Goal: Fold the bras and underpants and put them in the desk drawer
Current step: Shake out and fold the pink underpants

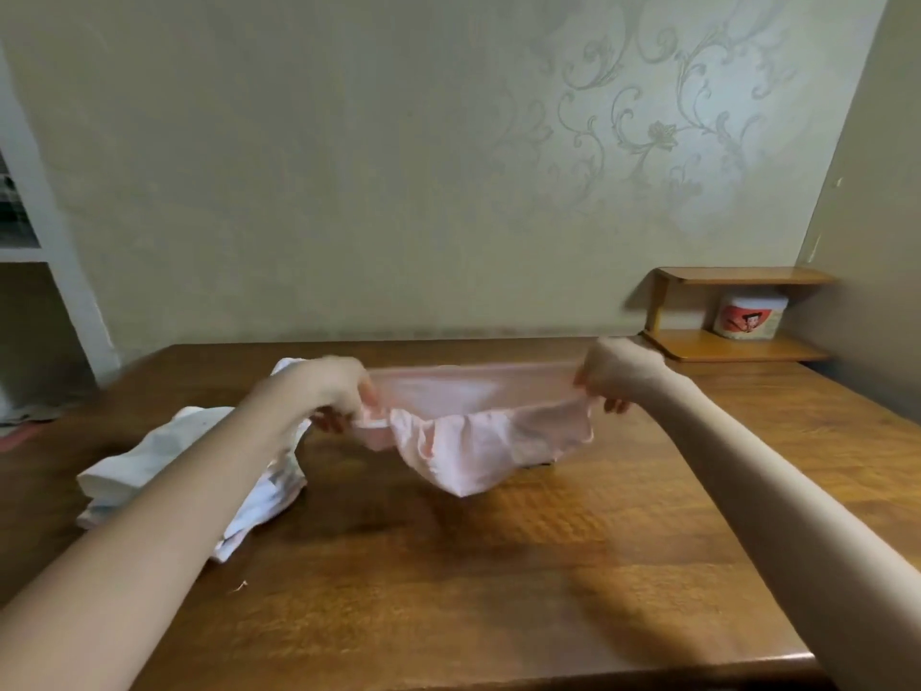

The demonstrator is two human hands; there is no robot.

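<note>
Gripped at one waistband end by the left hand (344, 391), fingers curled round bunched cloth; pinched at the other end by the right hand (618, 374), equally closed on the fabric. Stretched between them, just above the desk (448, 591): pink underpants (473, 441), waistband taut, body sagging loose, lowest fold close to or brushing the wood, cannot tell which. Probably light, thin, limp and a little stretchy; no stiffness to keep a crease, so best taken by the waistband corners or side seams and laid flat before folding. Below and nearer than the hands, a broad stretch of wood for laying out, near edge well apart. Beside and under the left forearm, crumpled white garments (164, 456), close enough to snag. Beyond the right hand, a small wooden shelf (732, 347) with a jar (751, 317). No drawer in view.
</note>
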